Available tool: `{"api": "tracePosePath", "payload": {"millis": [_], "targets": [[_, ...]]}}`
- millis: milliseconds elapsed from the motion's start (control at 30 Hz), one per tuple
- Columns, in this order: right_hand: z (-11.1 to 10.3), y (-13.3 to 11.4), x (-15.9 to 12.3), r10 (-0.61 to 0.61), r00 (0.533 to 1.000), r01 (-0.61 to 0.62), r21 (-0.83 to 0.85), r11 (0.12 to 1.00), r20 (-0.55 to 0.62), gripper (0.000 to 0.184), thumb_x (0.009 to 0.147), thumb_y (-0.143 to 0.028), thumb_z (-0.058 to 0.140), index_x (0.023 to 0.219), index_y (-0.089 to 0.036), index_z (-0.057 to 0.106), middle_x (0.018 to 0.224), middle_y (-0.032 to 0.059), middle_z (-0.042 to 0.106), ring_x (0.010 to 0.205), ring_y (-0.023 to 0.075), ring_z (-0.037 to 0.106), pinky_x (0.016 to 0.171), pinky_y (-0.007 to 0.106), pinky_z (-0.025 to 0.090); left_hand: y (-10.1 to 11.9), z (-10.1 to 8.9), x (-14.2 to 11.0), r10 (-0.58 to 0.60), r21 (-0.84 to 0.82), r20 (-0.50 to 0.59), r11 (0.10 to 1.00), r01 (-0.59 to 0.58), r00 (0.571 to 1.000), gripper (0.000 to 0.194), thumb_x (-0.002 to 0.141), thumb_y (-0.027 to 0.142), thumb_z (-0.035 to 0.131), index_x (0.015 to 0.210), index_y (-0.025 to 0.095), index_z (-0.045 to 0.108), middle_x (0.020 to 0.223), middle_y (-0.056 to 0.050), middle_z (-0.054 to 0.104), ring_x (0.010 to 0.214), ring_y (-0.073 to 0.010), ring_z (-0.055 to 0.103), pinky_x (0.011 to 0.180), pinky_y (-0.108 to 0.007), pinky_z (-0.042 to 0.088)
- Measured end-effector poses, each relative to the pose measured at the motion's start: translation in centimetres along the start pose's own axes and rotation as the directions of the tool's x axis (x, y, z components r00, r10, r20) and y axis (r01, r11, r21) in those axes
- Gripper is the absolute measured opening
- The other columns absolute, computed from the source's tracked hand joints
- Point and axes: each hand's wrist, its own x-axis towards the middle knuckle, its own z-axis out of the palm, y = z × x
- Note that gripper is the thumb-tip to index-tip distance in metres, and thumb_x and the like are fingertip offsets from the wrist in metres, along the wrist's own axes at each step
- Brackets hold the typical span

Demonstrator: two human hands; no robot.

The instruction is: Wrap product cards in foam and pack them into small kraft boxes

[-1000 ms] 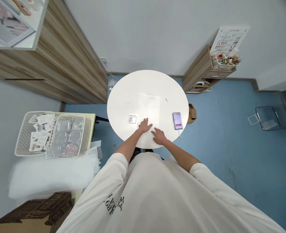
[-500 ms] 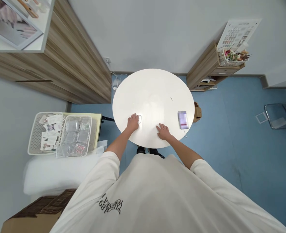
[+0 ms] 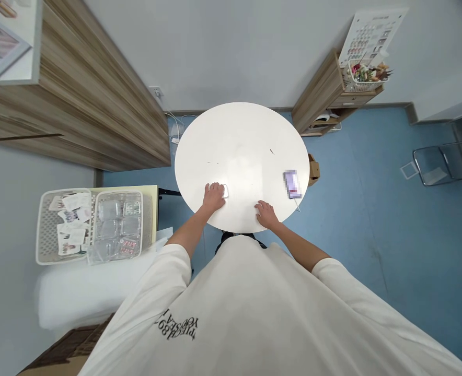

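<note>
A round white table (image 3: pixel 241 136) stands in front of me. My left hand (image 3: pixel 214 197) rests on its near left part, palm down, fingers stretched forward. Beside those fingers a small flat white object with a pale outline (image 3: pixel 226 191) lies on the tabletop, partly covered by the hand. I cannot make out its kind. My right hand (image 3: pixel 266 214) lies on the table near the front edge, fingers slightly apart and holding nothing. To its right is a purple, blurred rectangular device (image 3: pixel 292 184) with a white cable at its lower end.
On the left, white baskets (image 3: pixel 39 224) hold paper cards and clear plastic boxes (image 3: pixel 109 227). A tall wood-grain cabinet (image 3: pixel 109 99) stands behind them. Right of the table are a cardboard box (image 3: pixel 313 170), a small cabinet (image 3: pixel 317 96) with a flower basket (image 3: pixel 368 83), and a metal-framed chair (image 3: pixel 442 162).
My view has shifted a little, so the table and room sit further left and mostly higher. Both hands stay on the table in nearly the same places.
</note>
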Motion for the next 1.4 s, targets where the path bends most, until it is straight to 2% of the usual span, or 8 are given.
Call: {"api": "tracePosePath", "payload": {"millis": [200,333,433,633,833,1000,1233,1400], "targets": [[1.1,0.0,-0.8,-0.015,1.0,0.015,0.005,1.0,-0.007,0.039,0.089,-0.022,0.057,0.128,-0.02,0.058,0.146,0.0145,0.048,0.133,0.0314,0.043,0.111,0.046,0.033,5.2,1.2,0.5,0.209,-0.11,0.067,0.973,-0.201,0.976,0.055,0.081,0.027,0.062,0.134,0.021,0.047,0.141,-0.015,0.048,0.139,-0.0334,0.039,0.12,-0.048,0.022],[1.1,-0.2,-0.7,-0.031,0.999,0.034,-0.048,0.998,0.044,0.042,0.087,-0.025,0.062,0.128,-0.019,0.058,0.146,0.0153,0.047,0.132,0.0334,0.042,0.109,0.047,0.034,7.9,2.8,1.9,0.249,-0.134,0.129,0.963,-0.232,0.96,0.059,0.08,0.027,0.065,0.135,0.022,0.045,0.141,-0.015,0.048,0.14,-0.0328,0.038,0.119,-0.047,0.023],[1.1,-0.4,-0.7,-0.03,0.998,0.035,-0.094,0.995,0.054,0.044,0.086,-0.019,0.061,0.13,-0.019,0.057,0.149,0.016,0.044,0.134,0.034,0.039,0.108,0.047,0.034,8.9,3.8,2.6,0.244,-0.141,0.161,0.965,-0.222,0.956,0.059,0.082,0.027,0.064,0.137,0.023,0.044,0.142,-0.014,0.048,0.141,-0.0333,0.037,0.118,-0.048,0.024],[1.3,-0.7,-0.6,-0.02,0.998,0.029,-0.139,0.99,0.063,0.041,0.089,-0.014,0.053,0.13,-0.018,0.058,0.146,0.0165,0.048,0.13,0.0343,0.041,0.104,0.047,0.037,9.0,4.5,3.3,0.227,-0.085,0.148,0.973,-0.216,0.963,0.053,0.087,0.026,0.062,0.137,0.021,0.044,0.14,-0.017,0.048,0.139,-0.0353,0.038,0.112,-0.049,0.032],[1.4,-0.7,-0.4,-0.023,0.999,0.028,-0.126,0.992,0.046,0.037,0.092,-0.011,0.046,0.124,-0.017,0.063,0.143,0.017,0.05,0.128,0.0336,0.042,0.102,0.046,0.037,8.6,4.3,3.3,0.232,-0.106,0.169,0.971,-0.217,0.958,0.055,0.089,0.03,0.063,0.14,0.023,0.043,0.147,-0.015,0.045,0.142,-0.0341,0.035,0.114,-0.048,0.031],[0.1,-0.9,0.2,0.005,0.999,0.0,-0.094,0.996,0.051,0.032,0.096,-0.014,0.042,0.116,-0.018,0.067,0.125,0.0165,0.059,0.115,0.0313,0.051,0.1,0.044,0.038,7.6,3.4,3.0,0.227,-0.143,0.143,0.968,-0.207,0.963,0.041,0.098,0.033,0.048,0.137,0.021,0.049,0.159,-0.013,0.036,0.143,-0.031,0.039,0.118,-0.047,0.029],[-3.1,0.1,3.9,0.011,1.0,-0.011,0.004,1.0,-0.019,0.031,0.101,-0.025,0.04,0.111,-0.018,0.068,0.118,0.0157,0.063,0.108,0.03,0.056,0.091,0.041,0.044,5.5,0.8,2.5,0.018,-0.214,0.034,0.977,-0.01,0.999,0.037,0.104,0.032,0.033,0.131,0.021,0.055,0.149,-0.011,0.049,0.136,-0.027,0.047,0.112,-0.044,0.038],[-4.2,0.5,7.1,0.057,0.998,-0.056,0.074,0.996,-0.019,0.029,0.1,-0.027,0.042,0.11,-0.018,0.068,0.118,0.0158,0.064,0.106,0.0296,0.059,0.087,0.04,0.047,5.9,-0.2,0.9,0.033,-0.235,0.039,0.972,-0.023,0.999,0.04,0.103,0.039,0.039,0.136,0.02,0.052,0.142,-0.011,0.054,0.128,-0.0277,0.053,0.108,-0.042,0.042]]}}
